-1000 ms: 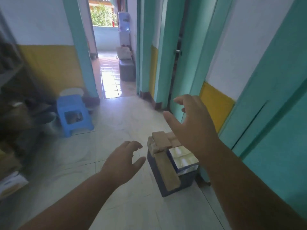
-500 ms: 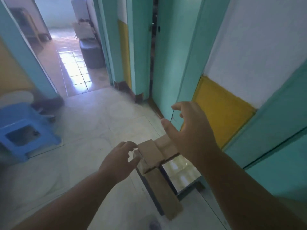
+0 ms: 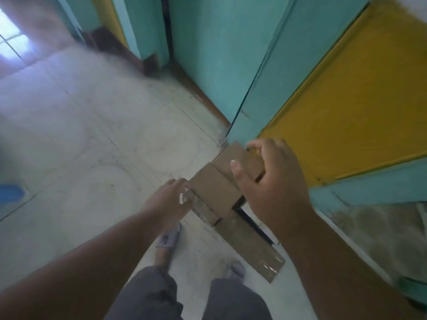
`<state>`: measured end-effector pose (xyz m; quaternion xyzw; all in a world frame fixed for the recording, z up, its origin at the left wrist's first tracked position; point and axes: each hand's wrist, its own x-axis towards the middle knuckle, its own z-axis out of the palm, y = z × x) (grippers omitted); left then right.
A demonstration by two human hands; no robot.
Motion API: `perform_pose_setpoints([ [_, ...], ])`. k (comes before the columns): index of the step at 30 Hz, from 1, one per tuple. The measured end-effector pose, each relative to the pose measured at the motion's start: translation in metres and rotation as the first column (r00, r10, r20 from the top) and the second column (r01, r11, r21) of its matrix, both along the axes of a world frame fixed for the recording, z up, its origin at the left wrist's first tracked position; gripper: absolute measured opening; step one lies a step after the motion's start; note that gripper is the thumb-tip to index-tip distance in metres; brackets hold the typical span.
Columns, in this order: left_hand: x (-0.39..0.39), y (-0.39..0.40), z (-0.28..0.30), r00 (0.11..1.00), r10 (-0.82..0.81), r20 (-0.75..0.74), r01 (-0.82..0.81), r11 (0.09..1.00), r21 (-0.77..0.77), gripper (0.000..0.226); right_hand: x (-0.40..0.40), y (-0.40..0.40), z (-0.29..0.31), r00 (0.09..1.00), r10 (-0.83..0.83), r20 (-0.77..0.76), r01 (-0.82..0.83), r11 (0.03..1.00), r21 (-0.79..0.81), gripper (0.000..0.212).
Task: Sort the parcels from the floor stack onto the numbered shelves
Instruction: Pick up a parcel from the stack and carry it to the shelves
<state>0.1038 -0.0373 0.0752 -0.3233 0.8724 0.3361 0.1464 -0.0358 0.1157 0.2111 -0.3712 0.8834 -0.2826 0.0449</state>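
The floor stack lies by the teal and yellow wall. Two small brown cardboard parcels sit end to end on top. My right hand (image 3: 272, 183) grips the far parcel (image 3: 240, 158), thumb on its top and fingers curled over its far edge. My left hand (image 3: 168, 199) holds the taped left end of the near parcel (image 3: 215, 190) between fingers and thumb. A long flat cardboard parcel (image 3: 251, 248) stretches toward me beneath them. A dark blue box (image 3: 253, 224) under the stack is mostly hidden.
A teal door frame (image 3: 249, 93) and a yellow wall panel (image 3: 346, 107) stand right behind the stack. My feet in grey slippers (image 3: 167, 239) are on the pale tiled floor (image 3: 92, 139) beside it. A blue stool edge (image 3: 10, 192) shows at far left.
I have stepped closer and tilted my view down. Both hands dropped from hovering open above the stack onto the two top parcels and closed on them.
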Motion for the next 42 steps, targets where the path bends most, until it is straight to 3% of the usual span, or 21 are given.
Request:
perform_pose_setpoints([
  [7, -0.055, -0.046, -0.131, 0.992, -0.003, 0.13, -0.01, 0.995, 0.103, 0.04, -0.012, -0.015, -0.153, 0.966, -0.185, 0.182, 0.156, 0.974, 0.163, 0.035],
  [12, -0.081, -0.046, -0.207, 0.979, 0.069, 0.191, -0.082, 0.995, 0.057, 0.052, -0.027, -0.008, -0.275, 0.902, -0.328, 0.282, 0.215, 0.905, 0.367, 0.039],
  [18, -0.09, -0.041, -0.252, 0.973, 0.083, 0.217, -0.09, 0.996, 0.024, 0.039, -0.044, -0.002, -0.364, 0.843, -0.462, 0.277, 0.258, 0.798, 0.545, 0.051],
  [24, -0.09, -0.043, -0.252, 0.971, 0.149, 0.186, -0.172, 0.978, 0.114, 0.037, -0.042, -0.007, -0.384, 0.781, -0.53, 0.331, 0.308, 0.787, 0.535, 0.046],
  [33, -0.094, -0.038, -0.246, 0.969, 0.218, 0.118, -0.242, 0.935, 0.26, 0.038, -0.045, -0.016, -0.394, 0.862, -0.469, 0.193, 0.238, 0.71, 0.663, 0.055],
  [39, -0.078, -0.022, -0.22, 0.939, 0.341, 0.049, -0.326, 0.831, 0.45, 0.032, -0.042, -0.007, -0.373, 0.779, -0.534, 0.329, 0.33, 0.795, 0.509, 0.049],
  [42, -0.063, -0.025, -0.184, 0.88, 0.469, 0.071, -0.446, 0.767, 0.462, 0.027, -0.031, 0.001, -0.329, 0.805, -0.485, 0.343, 0.296, 0.828, 0.476, 0.039],
])
